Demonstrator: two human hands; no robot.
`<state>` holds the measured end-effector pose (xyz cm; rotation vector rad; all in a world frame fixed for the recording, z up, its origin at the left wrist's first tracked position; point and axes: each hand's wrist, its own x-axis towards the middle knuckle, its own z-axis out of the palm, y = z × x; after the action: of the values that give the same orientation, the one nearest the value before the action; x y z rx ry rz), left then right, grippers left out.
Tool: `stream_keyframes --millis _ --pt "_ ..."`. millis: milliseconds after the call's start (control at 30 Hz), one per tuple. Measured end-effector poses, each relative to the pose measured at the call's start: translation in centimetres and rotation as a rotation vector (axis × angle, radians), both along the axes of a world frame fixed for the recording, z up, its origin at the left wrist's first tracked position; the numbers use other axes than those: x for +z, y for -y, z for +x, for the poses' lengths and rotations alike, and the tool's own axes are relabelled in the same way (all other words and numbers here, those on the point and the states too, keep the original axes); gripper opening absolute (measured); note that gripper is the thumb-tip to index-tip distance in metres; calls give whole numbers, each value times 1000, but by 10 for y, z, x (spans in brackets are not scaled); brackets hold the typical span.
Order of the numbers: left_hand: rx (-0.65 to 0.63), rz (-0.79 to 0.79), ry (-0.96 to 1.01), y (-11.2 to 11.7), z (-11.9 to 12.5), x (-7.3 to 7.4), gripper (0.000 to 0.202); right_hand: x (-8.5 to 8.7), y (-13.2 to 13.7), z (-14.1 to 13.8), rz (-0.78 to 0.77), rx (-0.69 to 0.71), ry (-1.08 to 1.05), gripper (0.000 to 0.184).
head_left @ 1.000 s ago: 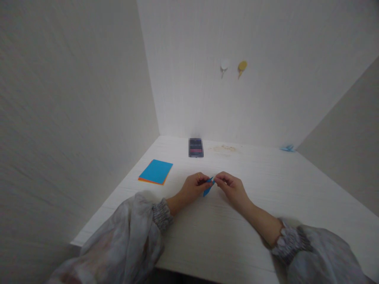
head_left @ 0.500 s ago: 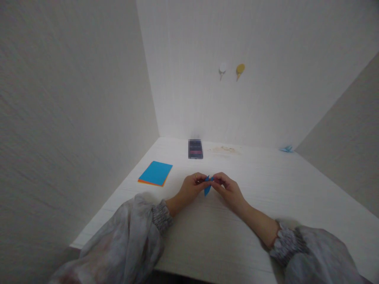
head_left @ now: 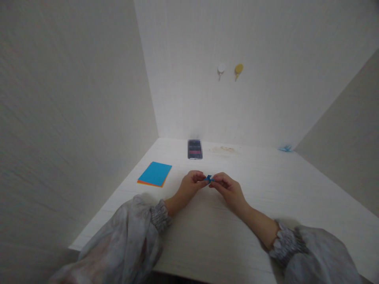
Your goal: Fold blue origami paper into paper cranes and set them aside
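Note:
A small folded piece of blue paper (head_left: 209,178) is pinched between both hands above the middle of the white table (head_left: 266,189). My left hand (head_left: 191,186) grips it from the left with curled fingers. My right hand (head_left: 226,187) pinches it from the right, fingertips touching those of the left hand. Most of the paper is hidden by the fingers; only a small blue tip shows.
A stack of coloured paper sheets (head_left: 155,174), blue on top and orange beneath, lies to the left. A dark phone (head_left: 194,149) rests near the back wall. A small blue folded paper (head_left: 286,148) sits at the far right corner. Two hooks (head_left: 230,70) hang on the wall.
The blue paper's lower point, hanging below the hands earlier, is now tucked up between the fingers. Both hands have drawn slightly closer together.

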<state>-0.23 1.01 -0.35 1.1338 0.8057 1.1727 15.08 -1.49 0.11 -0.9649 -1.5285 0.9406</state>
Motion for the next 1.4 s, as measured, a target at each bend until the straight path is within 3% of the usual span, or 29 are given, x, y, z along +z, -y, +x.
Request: stream_keyframes --millis 200,333,500,600,800,1033,1400 --pt "-107 -135 -82 2 0 2 32 1 2 1 19 19 42 12" --pt "-156 -117 -92 2 -2 2 30 3 1 6 -27 31 7 13" --pt "-259 -97 -87 3 -3 2 30 1 -4 6 -159 -39 24 28" --pt "-316 -87 -83 3 -4 2 32 -1 -5 3 -280 39 0 31" --pt "-350 -82 -102 3 -5 2 33 0 -6 5 -368 178 -86 26" --pt "-340 -142 -97 4 -7 5 29 0 -9 12 -538 243 -163 27" --pt "-379 -149 -85 4 -7 5 25 6 -7 16 -647 434 -146 28"
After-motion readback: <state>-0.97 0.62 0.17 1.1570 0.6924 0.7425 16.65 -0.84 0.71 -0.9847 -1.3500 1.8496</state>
